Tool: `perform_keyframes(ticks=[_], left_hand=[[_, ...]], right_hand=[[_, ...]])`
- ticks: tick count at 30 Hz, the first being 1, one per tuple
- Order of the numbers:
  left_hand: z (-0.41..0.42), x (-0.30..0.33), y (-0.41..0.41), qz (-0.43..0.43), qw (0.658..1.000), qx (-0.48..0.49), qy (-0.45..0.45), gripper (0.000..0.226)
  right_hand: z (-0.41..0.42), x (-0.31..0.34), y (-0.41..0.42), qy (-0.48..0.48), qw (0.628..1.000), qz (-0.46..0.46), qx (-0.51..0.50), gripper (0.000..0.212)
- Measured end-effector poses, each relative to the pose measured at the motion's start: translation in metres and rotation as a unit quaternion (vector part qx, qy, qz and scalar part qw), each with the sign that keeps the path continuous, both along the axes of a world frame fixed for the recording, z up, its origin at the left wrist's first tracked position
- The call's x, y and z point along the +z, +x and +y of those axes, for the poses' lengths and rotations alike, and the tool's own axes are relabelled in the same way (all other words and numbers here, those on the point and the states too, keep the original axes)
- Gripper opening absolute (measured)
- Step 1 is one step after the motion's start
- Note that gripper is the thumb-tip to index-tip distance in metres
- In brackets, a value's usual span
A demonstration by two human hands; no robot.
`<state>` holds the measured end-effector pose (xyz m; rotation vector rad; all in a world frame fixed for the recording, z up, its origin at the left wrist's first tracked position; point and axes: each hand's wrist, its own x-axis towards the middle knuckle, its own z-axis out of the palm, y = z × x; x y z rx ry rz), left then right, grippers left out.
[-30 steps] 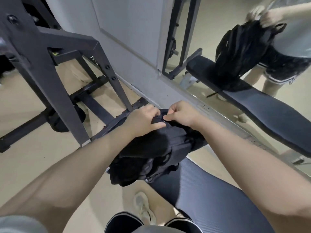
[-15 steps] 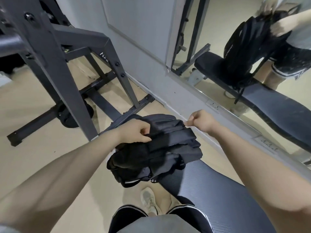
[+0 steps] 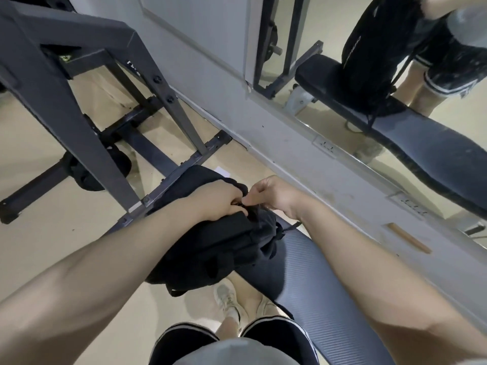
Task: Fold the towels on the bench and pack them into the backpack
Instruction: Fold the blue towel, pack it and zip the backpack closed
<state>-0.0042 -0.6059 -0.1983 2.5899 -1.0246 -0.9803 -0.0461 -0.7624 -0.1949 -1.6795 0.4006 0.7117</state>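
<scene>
One black backpack (image 3: 210, 243) stands on the near end of one grey padded bench (image 3: 311, 283), leaning off its left edge over the tan floor (image 3: 52, 233). Two bare hands on its top. Left hand (image 3: 216, 200) clamped down on the upper fabric, fingers curled into it. Right hand (image 3: 271, 193) closed in a pinch at the same spot, thumb and forefinger on something small and dark, likely a zip pull, too small to tell. The two hands are nearly touching. No towel can be made out; the backpack's inside is hidden. One dark steel rack frame (image 3: 79, 83) stands left of the bench. One wall mirror (image 3: 395, 75) at right shows the backpack and bench once more. Two pale shoes (image 3: 232, 299) below, partly hidden.
</scene>
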Motion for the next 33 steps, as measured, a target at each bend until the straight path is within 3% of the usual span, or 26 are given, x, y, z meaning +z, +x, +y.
perform_keyframes(ticks=[5, 9, 14, 17, 19, 21, 23, 26, 33], left_hand=[[0.012, 0.003, 0.001, 0.008, 0.997, 0.073, -0.035, 0.040], [0.024, 0.003, -0.003, -0.006, 0.995, 0.093, -0.019, 0.036], [0.035, -0.001, -0.006, 0.026, 0.997, 0.067, -0.027, 0.033], [0.021, 0.004, 0.003, 0.045, 0.992, 0.100, -0.057, 0.023], [0.006, 0.002, 0.010, 0.053, 0.991, 0.108, -0.066, 0.031], [-0.008, -0.005, 0.012, 0.042, 0.997, 0.064, -0.017, 0.037], [-0.019, -0.015, 0.009, 0.043, 0.998, -0.003, 0.040, 0.034], [-0.017, -0.024, 0.009, 0.074, 0.997, -0.030, 0.021, 0.027], [0.007, -0.030, -0.001, 0.096, 0.995, 0.020, -0.022, 0.034]], right_hand=[[0.002, -0.008, 0.006, 0.003, 1.000, -0.013, 0.018, 0.020], [-0.017, -0.019, 0.001, -0.057, 0.998, 0.017, -0.016, 0.018], [-0.027, -0.031, -0.001, -0.028, 0.997, 0.039, -0.058, 0.024], [-0.025, -0.032, 0.005, 0.015, 0.998, 0.050, -0.047, 0.022], [-0.030, -0.033, 0.006, 0.045, 0.996, 0.058, -0.041, 0.027], [-0.032, -0.036, 0.006, 0.056, 0.997, 0.057, -0.017, 0.028], [-0.033, -0.039, 0.007, 0.031, 0.998, 0.043, 0.036, 0.026], [-0.037, -0.049, 0.009, 0.004, 0.997, 0.037, 0.071, 0.026], [-0.060, -0.114, -0.014, -0.096, 0.993, 0.042, -0.056, 0.020]])
